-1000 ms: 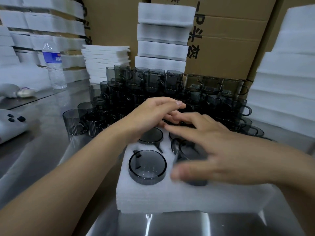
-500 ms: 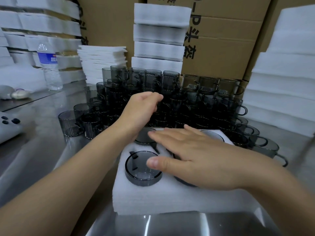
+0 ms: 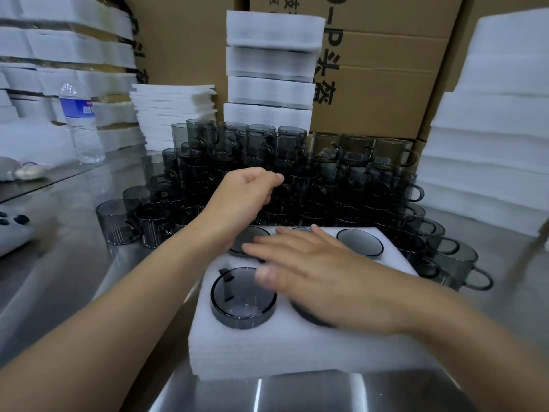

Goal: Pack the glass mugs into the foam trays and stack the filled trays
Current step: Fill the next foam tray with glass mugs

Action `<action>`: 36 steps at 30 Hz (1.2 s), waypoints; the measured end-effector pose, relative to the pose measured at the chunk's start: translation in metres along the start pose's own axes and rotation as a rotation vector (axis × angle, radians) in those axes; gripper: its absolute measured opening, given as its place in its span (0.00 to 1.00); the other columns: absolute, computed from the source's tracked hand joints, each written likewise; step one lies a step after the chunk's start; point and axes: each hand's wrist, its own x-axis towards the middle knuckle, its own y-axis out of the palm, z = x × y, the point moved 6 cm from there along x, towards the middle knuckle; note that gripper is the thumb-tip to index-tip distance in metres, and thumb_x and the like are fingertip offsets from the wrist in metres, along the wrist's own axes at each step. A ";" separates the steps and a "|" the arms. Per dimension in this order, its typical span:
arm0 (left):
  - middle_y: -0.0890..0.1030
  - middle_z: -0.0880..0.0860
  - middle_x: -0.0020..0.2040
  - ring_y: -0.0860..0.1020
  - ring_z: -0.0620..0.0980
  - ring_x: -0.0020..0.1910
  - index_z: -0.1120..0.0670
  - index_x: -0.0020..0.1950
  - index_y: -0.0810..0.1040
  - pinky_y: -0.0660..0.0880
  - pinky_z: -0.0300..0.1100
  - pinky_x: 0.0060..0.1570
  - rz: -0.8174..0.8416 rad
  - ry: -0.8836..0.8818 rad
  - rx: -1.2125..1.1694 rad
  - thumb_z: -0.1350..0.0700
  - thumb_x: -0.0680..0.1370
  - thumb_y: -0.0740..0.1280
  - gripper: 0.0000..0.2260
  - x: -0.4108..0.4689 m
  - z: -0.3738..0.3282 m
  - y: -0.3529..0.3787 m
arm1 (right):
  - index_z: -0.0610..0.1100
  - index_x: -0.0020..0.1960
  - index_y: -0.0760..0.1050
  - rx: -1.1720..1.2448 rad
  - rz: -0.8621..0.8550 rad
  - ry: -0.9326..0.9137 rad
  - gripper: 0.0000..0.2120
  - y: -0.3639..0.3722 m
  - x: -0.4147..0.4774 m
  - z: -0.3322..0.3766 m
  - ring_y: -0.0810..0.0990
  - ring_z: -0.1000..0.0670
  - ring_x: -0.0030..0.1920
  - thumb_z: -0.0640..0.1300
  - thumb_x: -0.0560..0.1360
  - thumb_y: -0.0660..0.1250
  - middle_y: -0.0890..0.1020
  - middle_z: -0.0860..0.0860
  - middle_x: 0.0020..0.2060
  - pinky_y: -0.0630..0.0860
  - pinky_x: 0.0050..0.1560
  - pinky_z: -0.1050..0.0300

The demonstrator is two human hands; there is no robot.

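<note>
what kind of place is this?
Probably a packing station in a warehouse or factory: dozens of identical glass mugs piled on a steel bench, stacks of white foam trays, and printed cardboard cartons behind.

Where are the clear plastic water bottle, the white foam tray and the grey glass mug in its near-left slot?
Clear plastic water bottle (image 3: pixel 78 108), head view, blue label.
White foam tray (image 3: pixel 282 352), head view, front edge.
Grey glass mug (image 3: pixel 243 295), head view, centre.
</note>
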 end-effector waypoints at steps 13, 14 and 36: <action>0.62 0.45 0.26 0.58 0.43 0.24 0.49 0.26 0.62 0.58 0.38 0.26 0.026 0.008 0.058 0.53 0.78 0.65 0.22 -0.001 -0.001 0.002 | 0.58 0.51 0.78 -0.507 -0.047 0.767 0.10 -0.087 -0.054 -0.106 0.75 0.51 0.49 0.43 0.74 0.67 0.78 0.57 0.49 0.74 0.53 0.57; 0.62 0.46 0.26 0.58 0.43 0.24 0.49 0.26 0.62 0.58 0.37 0.26 0.026 0.009 0.057 0.53 0.78 0.65 0.21 -0.001 -0.001 0.002 | 0.58 0.50 0.78 -0.531 -0.012 0.792 0.08 -0.084 -0.054 -0.108 0.75 0.51 0.50 0.47 0.72 0.70 0.78 0.57 0.48 0.73 0.53 0.56; 0.70 0.46 0.24 0.65 0.41 0.23 0.54 0.31 0.71 0.65 0.28 0.27 0.109 0.115 0.106 0.52 0.78 0.65 0.16 -0.007 -0.010 0.009 | 0.47 0.46 0.67 -0.567 -0.704 0.569 0.04 -0.101 -0.053 -0.067 0.72 0.46 0.38 0.46 0.79 0.58 0.73 0.53 0.35 0.61 0.41 0.53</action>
